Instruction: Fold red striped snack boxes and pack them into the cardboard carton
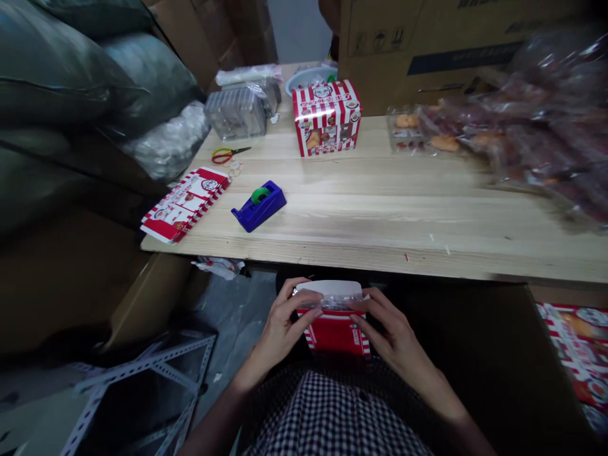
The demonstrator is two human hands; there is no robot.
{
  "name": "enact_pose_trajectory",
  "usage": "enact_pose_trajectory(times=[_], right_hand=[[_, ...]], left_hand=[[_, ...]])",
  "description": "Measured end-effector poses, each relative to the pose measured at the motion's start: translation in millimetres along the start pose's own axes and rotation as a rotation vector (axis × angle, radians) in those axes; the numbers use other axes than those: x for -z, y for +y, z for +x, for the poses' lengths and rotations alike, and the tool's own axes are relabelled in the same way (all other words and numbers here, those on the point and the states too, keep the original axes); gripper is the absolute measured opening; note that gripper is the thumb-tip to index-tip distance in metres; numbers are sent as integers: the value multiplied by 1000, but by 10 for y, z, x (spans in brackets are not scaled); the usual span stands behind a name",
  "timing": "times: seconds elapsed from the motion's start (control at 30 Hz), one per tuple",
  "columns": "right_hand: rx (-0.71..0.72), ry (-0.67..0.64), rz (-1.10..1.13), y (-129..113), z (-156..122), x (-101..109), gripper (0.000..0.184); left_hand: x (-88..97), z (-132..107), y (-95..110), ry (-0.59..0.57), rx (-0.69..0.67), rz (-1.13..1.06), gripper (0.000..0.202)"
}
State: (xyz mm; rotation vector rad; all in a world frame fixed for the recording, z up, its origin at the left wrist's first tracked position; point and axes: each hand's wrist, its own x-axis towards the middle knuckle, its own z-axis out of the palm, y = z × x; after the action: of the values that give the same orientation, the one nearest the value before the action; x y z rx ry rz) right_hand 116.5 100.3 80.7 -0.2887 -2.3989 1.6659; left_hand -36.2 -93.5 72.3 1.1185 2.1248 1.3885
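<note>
Low in front of my body, below the table's front edge, I hold a red-and-white striped cardboard box (336, 332). Its white flap (332, 288) stands up at the far side, and clear plastic shows in the opening. My left hand (289, 316) grips the box's left side, thumb on the near face and fingers over the rim. On the right side, my right hand (382, 323) grips it the same way. What the plastic inside contains is hidden.
On the table (356, 209) are a blue tape dispenser (260, 206), scissors (229, 154), flat striped cartons (185, 204), an assembled striped box (327, 119) and clear plastic cases (237, 111). Plastic-wrapped packs (536, 133) pile up at right. A large carton (427, 50) stands behind.
</note>
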Motion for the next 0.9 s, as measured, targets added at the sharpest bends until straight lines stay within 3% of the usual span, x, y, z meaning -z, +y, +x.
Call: enact_pose_trajectory(times=[0.1,0.27,0.47,0.6,0.73,0.8,0.9], right_hand=[[-33,96,39,-70,25,-9,18],[-180,415,359,-60,-31,-111,27],[-428,392,790,-99,5,-280,23],[-494,371,900,-158,55,-242,21],[-537,375,944,-133,64,-158,26],[-554,351,946,-99,68,-144,23],[-579,300,935,-52,70,-149,21]], left_hand=[[-24,9,16,6,-13,-28,18],[-9,7,37,-2,-14,-58,21],[-81,12,75,-8,-19,-80,24],[-209,-65,134,130,-3,-139,19],[-281,-99,161,366,196,-642,31],[-274,-74,143,357,364,-902,32],[-257,-36,102,245,595,-1086,29]])
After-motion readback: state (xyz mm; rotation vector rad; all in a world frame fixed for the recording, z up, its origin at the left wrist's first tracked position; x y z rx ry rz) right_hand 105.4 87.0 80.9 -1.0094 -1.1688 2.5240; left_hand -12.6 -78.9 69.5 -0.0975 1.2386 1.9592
